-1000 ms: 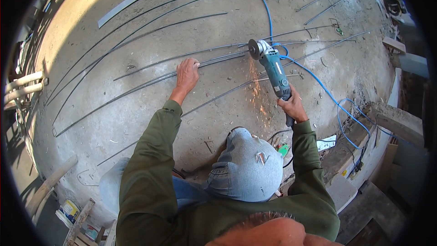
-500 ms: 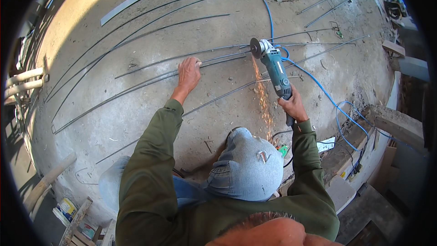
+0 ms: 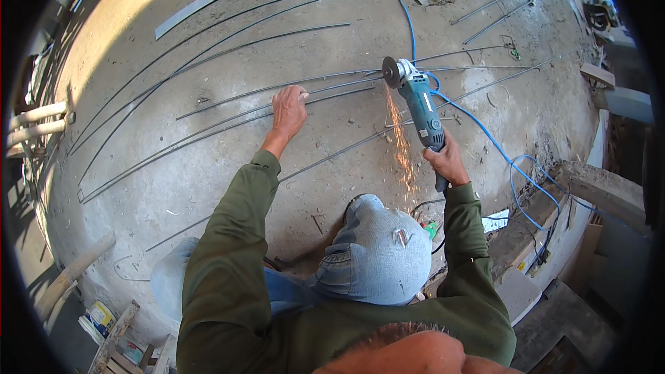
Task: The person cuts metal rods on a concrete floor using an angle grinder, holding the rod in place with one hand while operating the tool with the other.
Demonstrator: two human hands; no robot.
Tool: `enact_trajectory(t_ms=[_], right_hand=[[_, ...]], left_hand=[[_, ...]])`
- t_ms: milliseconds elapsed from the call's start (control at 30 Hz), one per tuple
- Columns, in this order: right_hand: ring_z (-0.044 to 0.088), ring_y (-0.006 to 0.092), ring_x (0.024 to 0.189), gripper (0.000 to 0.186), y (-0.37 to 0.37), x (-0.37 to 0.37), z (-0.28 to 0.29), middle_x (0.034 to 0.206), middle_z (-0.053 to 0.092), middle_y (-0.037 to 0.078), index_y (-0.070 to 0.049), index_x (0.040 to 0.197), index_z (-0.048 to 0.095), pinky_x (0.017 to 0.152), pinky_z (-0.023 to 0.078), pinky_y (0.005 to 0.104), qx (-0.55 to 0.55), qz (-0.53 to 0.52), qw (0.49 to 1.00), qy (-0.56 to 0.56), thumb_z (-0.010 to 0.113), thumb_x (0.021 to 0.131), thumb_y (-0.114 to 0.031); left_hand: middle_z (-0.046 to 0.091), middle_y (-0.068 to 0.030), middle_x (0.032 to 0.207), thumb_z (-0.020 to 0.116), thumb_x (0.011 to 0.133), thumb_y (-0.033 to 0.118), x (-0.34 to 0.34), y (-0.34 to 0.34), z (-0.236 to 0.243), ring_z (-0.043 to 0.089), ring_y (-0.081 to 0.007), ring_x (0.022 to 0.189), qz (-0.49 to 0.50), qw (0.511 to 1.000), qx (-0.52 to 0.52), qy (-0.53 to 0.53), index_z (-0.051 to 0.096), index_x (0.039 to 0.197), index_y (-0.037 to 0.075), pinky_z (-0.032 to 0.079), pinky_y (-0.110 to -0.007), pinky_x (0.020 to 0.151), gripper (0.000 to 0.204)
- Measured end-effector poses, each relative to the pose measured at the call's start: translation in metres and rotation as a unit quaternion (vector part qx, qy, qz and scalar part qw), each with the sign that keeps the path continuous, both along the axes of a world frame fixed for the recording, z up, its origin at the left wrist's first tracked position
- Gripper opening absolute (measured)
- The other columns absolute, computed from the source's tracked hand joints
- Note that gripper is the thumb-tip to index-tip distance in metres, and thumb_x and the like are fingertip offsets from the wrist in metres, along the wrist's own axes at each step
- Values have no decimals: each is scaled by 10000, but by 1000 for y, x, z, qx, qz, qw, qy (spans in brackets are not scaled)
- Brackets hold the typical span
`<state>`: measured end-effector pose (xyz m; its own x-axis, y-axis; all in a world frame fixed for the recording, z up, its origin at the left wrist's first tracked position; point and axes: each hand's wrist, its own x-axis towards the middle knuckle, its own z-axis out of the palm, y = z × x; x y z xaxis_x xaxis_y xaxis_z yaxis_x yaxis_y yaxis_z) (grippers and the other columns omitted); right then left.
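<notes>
My right hand (image 3: 449,161) grips the rear handle of a teal angle grinder (image 3: 422,107), held out over the floor. Its dark cutting disc (image 3: 391,72) is at the right ends of thin steel rods (image 3: 201,136), and orange sparks (image 3: 400,149) stream from there toward my knee. To the left, my left hand (image 3: 289,106) is closed on the rods, its fingers curled down over them; exactly which rods it grips is partly hidden. Another long rod (image 3: 260,87) runs just beyond that hand toward the disc.
More bent rods (image 3: 181,67) and a flat grey strip (image 3: 206,5) lie farther off on the concrete floor. A blue cord (image 3: 485,129) loops behind the grinder to the right. My jeans-clad knee (image 3: 377,256) is close below the sparks. Wooden poles (image 3: 41,125) stick in at left.
Sparks keep streaming from the disc, their spray slightly different. The grinder has shifted very slightly; both hands keep their grip in nearly the same place.
</notes>
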<state>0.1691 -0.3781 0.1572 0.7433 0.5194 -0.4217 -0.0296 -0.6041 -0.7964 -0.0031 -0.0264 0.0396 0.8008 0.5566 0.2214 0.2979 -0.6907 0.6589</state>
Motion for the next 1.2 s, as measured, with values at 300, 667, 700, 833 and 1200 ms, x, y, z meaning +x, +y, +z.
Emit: enact_trajectory(t_ms=[300, 667, 700, 833, 1200], right_hand=[[533, 139, 863, 656, -2, 1, -2, 983, 592, 44, 31, 1258, 518, 809, 461, 282, 9, 9, 1000, -4, 711, 655, -138], [515, 142, 809, 600, 5, 3, 1, 912, 577, 38, 24, 1214, 543, 762, 456, 282, 12, 17, 999, -35, 691, 655, -136], [515, 142, 809, 600, 4, 3, 2, 912, 577, 38, 24, 1214, 543, 762, 456, 282, 12, 18, 999, -36, 691, 655, -136], [501, 138, 792, 573, 2, 0, 6, 896, 564, 33, 25, 1191, 546, 741, 447, 276, 2, 16, 999, -27, 688, 658, -130], [492, 135, 790, 572, 2, 3, 7, 896, 558, 29, 31, 1197, 537, 735, 446, 278, -12, 22, 1000, -12, 681, 669, -135]], left_hand=[[607, -110, 933, 576, 891, 112, -1, 1, 0, 567, -322, 941, 2, 1000, 0, 4, 577, 951, 86, 388, -452, 814, 65], [617, -109, 935, 581, 903, 146, -1, 0, 0, 575, -324, 932, 3, 1000, 2, 5, 578, 956, 88, 393, -459, 813, 78], [619, -109, 935, 581, 903, 146, 0, -1, 0, 576, -324, 931, 3, 1000, 0, 4, 578, 956, 89, 393, -459, 814, 79], [621, -108, 931, 582, 898, 141, 0, -1, 0, 578, -323, 934, 7, 1000, -2, 2, 581, 959, 92, 391, -459, 818, 78], [630, -109, 941, 576, 893, 124, 0, 0, -1, 583, -317, 953, 6, 1000, -11, 5, 594, 954, 90, 392, -455, 827, 72]])
